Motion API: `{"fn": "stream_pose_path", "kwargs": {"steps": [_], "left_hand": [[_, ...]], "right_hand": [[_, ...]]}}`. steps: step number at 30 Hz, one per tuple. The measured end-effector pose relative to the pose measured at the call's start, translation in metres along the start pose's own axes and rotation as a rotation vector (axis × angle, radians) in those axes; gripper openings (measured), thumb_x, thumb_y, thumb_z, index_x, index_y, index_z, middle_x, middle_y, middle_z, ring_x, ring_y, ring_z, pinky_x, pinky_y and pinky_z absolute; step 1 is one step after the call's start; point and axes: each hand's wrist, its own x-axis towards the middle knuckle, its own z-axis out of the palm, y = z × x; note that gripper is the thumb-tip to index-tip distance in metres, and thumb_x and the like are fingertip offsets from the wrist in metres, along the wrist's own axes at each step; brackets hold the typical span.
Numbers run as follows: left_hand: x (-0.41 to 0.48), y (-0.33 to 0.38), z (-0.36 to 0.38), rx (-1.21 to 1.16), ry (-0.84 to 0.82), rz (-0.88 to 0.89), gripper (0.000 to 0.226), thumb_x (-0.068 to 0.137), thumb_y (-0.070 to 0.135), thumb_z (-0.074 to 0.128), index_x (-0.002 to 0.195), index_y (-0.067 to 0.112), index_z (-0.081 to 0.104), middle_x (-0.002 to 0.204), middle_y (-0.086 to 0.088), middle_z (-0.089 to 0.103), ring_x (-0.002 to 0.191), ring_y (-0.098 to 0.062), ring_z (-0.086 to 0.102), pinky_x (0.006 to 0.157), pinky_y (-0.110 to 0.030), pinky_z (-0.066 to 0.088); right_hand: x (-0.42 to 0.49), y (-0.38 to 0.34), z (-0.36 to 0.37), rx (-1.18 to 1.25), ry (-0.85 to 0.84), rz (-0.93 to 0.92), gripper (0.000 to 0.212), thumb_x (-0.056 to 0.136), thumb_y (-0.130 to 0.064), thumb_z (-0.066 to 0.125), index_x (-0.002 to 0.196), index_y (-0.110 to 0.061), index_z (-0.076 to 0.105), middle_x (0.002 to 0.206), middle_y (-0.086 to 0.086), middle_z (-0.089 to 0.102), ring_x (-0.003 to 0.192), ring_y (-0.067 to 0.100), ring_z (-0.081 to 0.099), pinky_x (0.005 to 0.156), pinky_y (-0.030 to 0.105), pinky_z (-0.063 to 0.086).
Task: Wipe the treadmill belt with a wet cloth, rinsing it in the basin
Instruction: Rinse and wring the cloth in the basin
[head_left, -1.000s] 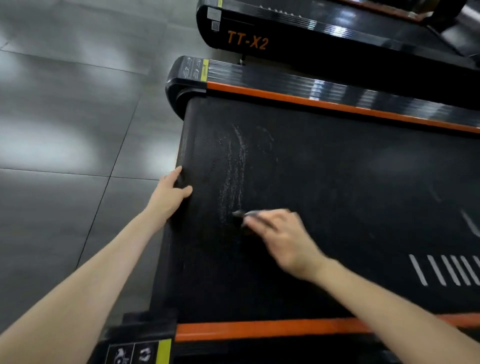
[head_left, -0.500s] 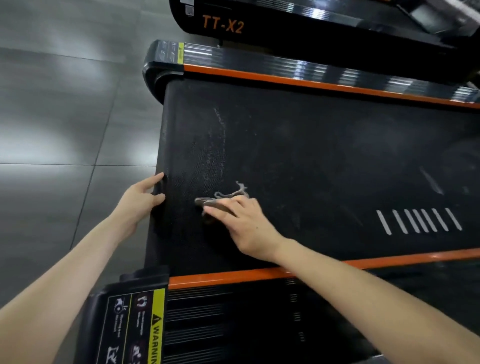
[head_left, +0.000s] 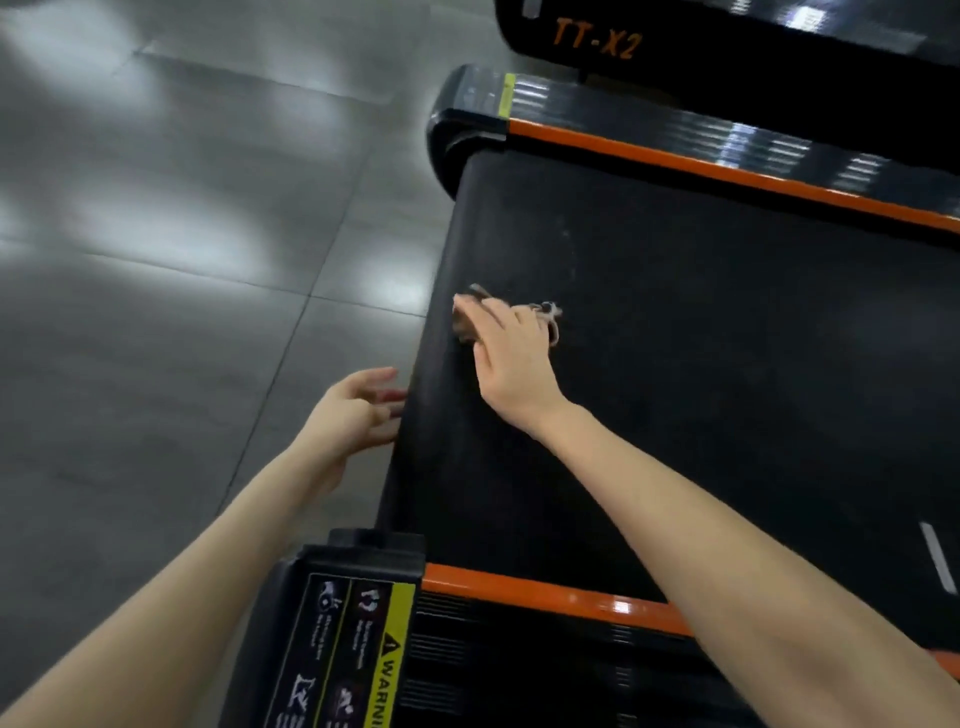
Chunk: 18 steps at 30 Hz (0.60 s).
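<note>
Pressing hand: right hand (head_left: 511, 358) pinned crumpled grey-brown cloth (head_left: 464, 323) flat-fingered on black treadmill belt (head_left: 675, 364).
Idle hand: left hand (head_left: 353, 415) hung released, cloth's 7 o'clock.

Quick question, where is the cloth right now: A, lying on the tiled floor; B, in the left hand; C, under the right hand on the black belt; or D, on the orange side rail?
C: the right hand lies over the cloth, pressing it onto the belt near its end edge, while the left hand holds nothing.

Small grey-brown cloth (head_left: 464, 328), frayed at one end, lies on black belt (head_left: 675, 374) nr its end edge
</note>
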Motion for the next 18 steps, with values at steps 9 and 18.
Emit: {"fn": "stream_pose_path", "kwargs": {"steps": [9,18], "left_hand": [[-0.064,0.000,-0.036,-0.157,0.166,-0.186,0.040,0.090,-0.012,0.044,0.122,0.009,0.055,0.099,-0.007,0.062,0.091,-0.019,0.058,0.078,-0.031,0.049],[-0.171,0.066,-0.111,-0.119,0.304,-0.027,0.031,0.084,0.018,0.070,0.112,0.030,0.063,0.117,0.004,0.064,0.114,-0.012,0.056,0.097,-0.032,0.045]], "right_hand": [[-0.063,-0.055,-0.034,0.349,-0.351,-0.051,0.057,0.076,-0.005,0.056,0.132,-0.016,0.053,0.125,-0.001,0.059,0.109,0.020,0.054,0.102,0.033,0.035],[-0.011,-0.194,-0.094,0.596,-0.479,0.244,0.034,0.078,-0.009,0.074,0.103,-0.023,0.055,0.099,-0.007,0.061,0.093,0.001,0.058,0.079,0.012,0.046]]}}
